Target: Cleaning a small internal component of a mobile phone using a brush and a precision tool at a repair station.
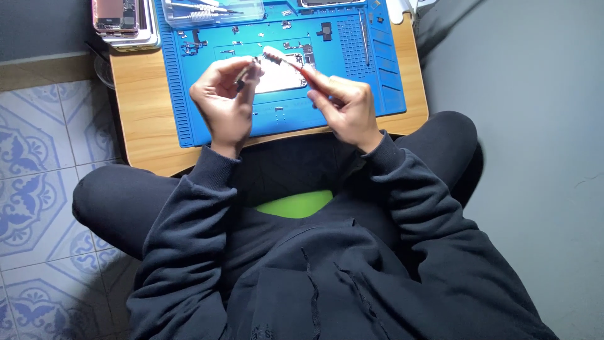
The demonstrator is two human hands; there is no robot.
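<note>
Above the ridged blue rubber mat, left hand pinching a small dark part, right hand gripping a thin brush with red handle. At 11 o'clock, stacked phones; at 12, clear plastic box; below, smooth wooden table.

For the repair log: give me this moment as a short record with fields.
setting: person seated cross-legged at a low wooden table
surface: blue work mat with small parts scattered on it
left hand: pinching a small dark part
right hand: holding a thin tool, tip near that part
background: stacked phones, clear tool case
</note>
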